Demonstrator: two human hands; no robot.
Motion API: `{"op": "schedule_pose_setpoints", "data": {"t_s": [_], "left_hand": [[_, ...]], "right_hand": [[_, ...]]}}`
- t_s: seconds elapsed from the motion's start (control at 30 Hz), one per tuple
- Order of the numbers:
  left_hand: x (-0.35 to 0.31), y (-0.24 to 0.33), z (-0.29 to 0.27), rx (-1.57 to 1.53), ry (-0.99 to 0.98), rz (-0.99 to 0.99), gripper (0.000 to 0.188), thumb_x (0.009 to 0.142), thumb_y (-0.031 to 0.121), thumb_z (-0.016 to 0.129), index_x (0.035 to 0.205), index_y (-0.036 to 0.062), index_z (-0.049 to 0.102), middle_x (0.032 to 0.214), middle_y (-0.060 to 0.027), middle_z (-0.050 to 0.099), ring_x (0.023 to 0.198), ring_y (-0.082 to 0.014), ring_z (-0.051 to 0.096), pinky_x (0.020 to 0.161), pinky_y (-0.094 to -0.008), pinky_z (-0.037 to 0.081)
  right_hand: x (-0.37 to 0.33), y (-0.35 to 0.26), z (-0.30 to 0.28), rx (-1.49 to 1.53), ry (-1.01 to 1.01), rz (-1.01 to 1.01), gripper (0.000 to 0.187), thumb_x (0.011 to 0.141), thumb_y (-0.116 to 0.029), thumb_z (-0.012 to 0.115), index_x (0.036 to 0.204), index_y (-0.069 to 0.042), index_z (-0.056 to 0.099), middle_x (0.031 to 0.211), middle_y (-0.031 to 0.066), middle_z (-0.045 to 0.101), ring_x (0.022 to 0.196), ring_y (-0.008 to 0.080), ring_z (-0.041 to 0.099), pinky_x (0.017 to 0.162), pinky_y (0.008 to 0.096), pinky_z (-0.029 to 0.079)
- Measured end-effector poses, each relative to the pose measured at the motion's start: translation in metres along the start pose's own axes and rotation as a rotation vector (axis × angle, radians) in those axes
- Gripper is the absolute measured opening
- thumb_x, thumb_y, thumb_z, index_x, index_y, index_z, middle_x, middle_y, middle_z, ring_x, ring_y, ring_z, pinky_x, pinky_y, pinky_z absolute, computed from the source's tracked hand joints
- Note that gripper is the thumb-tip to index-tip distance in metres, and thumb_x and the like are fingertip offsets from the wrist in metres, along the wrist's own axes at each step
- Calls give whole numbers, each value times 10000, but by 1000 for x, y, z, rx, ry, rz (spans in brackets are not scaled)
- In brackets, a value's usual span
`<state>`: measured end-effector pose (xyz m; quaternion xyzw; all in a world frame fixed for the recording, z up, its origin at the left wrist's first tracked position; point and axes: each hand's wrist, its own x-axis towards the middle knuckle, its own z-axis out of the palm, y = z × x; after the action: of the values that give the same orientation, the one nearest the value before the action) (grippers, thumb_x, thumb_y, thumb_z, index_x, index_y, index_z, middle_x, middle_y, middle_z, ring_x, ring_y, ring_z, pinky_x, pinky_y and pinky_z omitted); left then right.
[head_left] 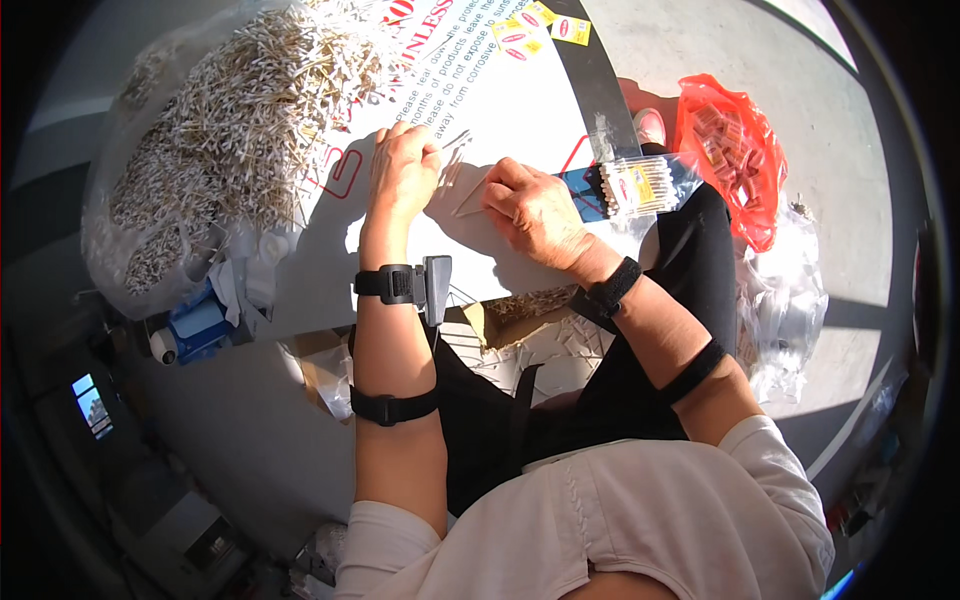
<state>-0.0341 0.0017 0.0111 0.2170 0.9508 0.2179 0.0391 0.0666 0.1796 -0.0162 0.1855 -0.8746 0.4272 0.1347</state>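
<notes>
My left hand (405, 172) is over the white printed tabletop sheet, its fingers curled together; whatever is between them is hidden. Beside its fingertips are a few loose cotton swabs (456, 158). To the right, my right hand (535, 210) has its fingers pinched, and a thin white cotton swab (468, 203) sticks out from them toward the left. A large heap of cotton swabs (240, 120) fills a clear plastic bag on the left. Right of my right hand lies a clear packet of cotton swabs (645, 187) with a yellow label, partly over a blue piece.
Yellow-and-red labels (530, 28) lie at the table's far edge. On the right hangs a red plastic bag (735, 150) of small packs, above a clear bag (785, 300). An open cardboard box (510, 320) with swabs sits below the near edge. A blue-and-white container (195, 328) is at left.
</notes>
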Motion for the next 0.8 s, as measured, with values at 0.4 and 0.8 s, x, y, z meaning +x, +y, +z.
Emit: {"op": "schedule_pose_setpoints", "data": {"t_s": [0.4, 0.8], "left_hand": [[-33, 24, 10, 103, 96, -172, 111, 783, 35, 678, 852, 35, 591, 899, -147, 595, 936, -362, 559, 840, -450, 463], [-67, 55, 37, 46, 181, -25, 316, 764, -33, 618, 1068, 41, 569, 1107, -129, 563, 1071, -338, 523, 920, -460, 423]], "right_hand": [[-3, 3, 0, -59, -5, -35, 81, 744, -32, 658, 781, -26, 586, 903, 83, 564, 809, 275, 622, 661, 372, 529], [-4, 9, -6, 838, 346, 412, 296, 968, 22, 499, 1258, -13, 544, 1305, 74, 527, 1246, 179, 493, 1060, 283, 387]]}}
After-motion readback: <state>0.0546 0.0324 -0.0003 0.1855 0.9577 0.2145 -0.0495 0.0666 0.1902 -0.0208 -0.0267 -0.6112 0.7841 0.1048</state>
